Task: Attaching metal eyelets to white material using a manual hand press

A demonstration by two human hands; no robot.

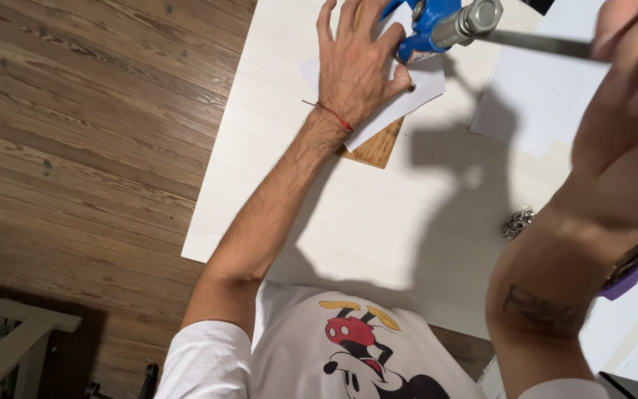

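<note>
Right now my left hand (pixel 356 63) lies flat, fingers spread, pinning a white paper sheet (pixel 407 100) on a small wooden board (pixel 373 150) under the blue metal hand press (pixel 426 26) on the white table (pixel 275 148). My right hand (pixel 633 70) is up close and blurred at the grey steel lever (pixel 540 44); whether it's closed on it I can't tell. To do this well: keep the sheet still, fingertips clear of the punch, pull the lever straight. A small metal ring piece (pixel 517 222) sits apart.
</note>
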